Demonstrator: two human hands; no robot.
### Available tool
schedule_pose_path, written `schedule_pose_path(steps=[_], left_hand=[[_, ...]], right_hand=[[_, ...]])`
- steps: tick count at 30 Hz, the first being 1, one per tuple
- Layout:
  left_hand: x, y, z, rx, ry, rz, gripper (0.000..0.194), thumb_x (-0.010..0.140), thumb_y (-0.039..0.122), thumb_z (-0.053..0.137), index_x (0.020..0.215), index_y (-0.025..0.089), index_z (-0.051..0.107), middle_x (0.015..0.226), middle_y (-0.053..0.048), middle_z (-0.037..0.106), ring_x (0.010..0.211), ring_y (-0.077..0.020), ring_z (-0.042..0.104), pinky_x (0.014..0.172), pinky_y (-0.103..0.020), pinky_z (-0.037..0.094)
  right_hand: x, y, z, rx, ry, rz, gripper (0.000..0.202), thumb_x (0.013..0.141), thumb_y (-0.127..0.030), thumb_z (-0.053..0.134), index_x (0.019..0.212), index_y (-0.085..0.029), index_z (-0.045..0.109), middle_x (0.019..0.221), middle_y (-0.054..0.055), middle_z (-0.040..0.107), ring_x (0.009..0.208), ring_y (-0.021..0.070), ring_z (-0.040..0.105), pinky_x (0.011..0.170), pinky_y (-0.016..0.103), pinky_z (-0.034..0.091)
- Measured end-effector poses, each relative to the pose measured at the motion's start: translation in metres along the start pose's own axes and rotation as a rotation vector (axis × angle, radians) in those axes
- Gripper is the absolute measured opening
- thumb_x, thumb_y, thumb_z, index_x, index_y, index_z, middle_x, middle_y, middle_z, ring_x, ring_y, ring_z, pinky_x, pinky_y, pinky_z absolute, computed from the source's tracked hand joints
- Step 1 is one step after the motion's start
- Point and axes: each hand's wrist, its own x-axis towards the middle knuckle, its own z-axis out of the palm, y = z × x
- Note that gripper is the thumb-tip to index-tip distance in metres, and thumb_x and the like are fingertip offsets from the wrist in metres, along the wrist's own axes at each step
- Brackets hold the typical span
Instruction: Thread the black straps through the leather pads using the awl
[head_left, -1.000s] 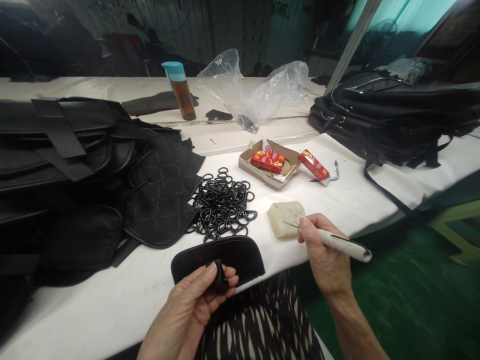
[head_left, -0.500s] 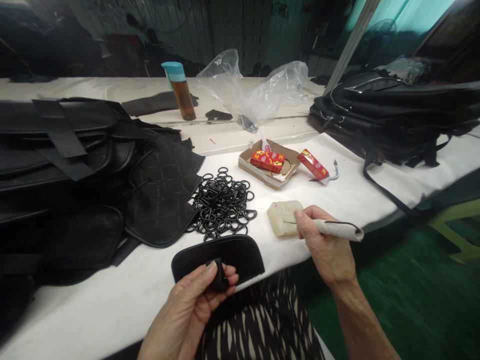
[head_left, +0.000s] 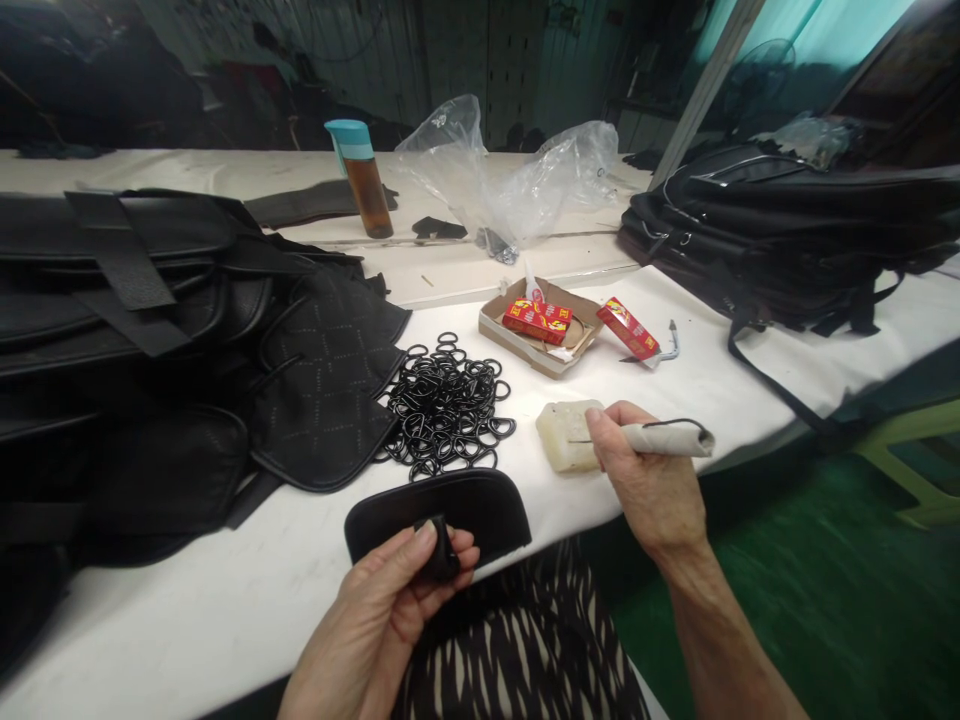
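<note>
My right hand (head_left: 649, 480) is closed round the pale, wrapped handle of an awl (head_left: 671, 439). Its thin metal tip lies over or against a whitish block of wax (head_left: 564, 436) on the table; whether it has gone in I cannot tell. Between the thumb and fingers of my left hand (head_left: 405, 580) is a small folded black strap (head_left: 442, 552). Just behind that hand, a black rounded flap (head_left: 480, 510) lies at the table's front edge. Beyond the flap is a heap of black D-rings (head_left: 442, 410).
Black bag pieces (head_left: 322, 400) are piled at the left, and black bags (head_left: 787, 230) at the right. A cardboard tray (head_left: 517, 345) holds a red box; another red box (head_left: 628, 328) lies beside it. Behind stand a bottle (head_left: 367, 185) and a clear plastic bag (head_left: 517, 190).
My right hand has shifted slightly, and the awl's handle end has swung up and to the left. The left hand keeps its grip on the strap, nearly still.
</note>
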Motion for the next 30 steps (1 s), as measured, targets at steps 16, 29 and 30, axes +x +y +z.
schedule_pose_path(steps=[16,29,30], left_hand=[[0.01,-0.007,-0.017,-0.057,-0.112,-0.028,0.017,0.075,0.021,0.068,0.081,0.005,0.067,0.091,-0.017,0.064,0.084,-0.0253,0.062,0.078,-0.033,0.054],[0.006,-0.007,-0.017,-0.075,-0.222,-0.007,0.022,0.074,0.025,0.07,0.08,0.004,0.067,0.089,-0.018,0.064,0.081,-0.0224,0.062,0.076,-0.03,0.052],[0.007,-0.007,-0.018,-0.07,-0.232,-0.005,0.022,0.074,0.025,0.07,0.08,0.004,0.067,0.09,-0.017,0.064,0.082,-0.0223,0.062,0.077,-0.03,0.051]], right_hand=[[-0.014,0.004,-0.009,0.177,0.099,-0.012,0.045,0.084,-0.051,0.05,0.059,-0.014,0.046,0.054,-0.001,0.046,0.053,0.0092,0.04,0.053,0.022,0.033],[-0.068,-0.01,0.029,0.889,-0.327,0.231,0.03,0.083,-0.045,0.053,0.076,-0.016,0.052,0.064,0.002,0.047,0.063,0.01,0.046,0.053,0.017,0.039],[-0.069,-0.011,0.032,0.863,-0.346,0.231,0.031,0.084,-0.046,0.053,0.076,-0.016,0.052,0.065,0.002,0.047,0.064,0.0104,0.046,0.054,0.017,0.038]])
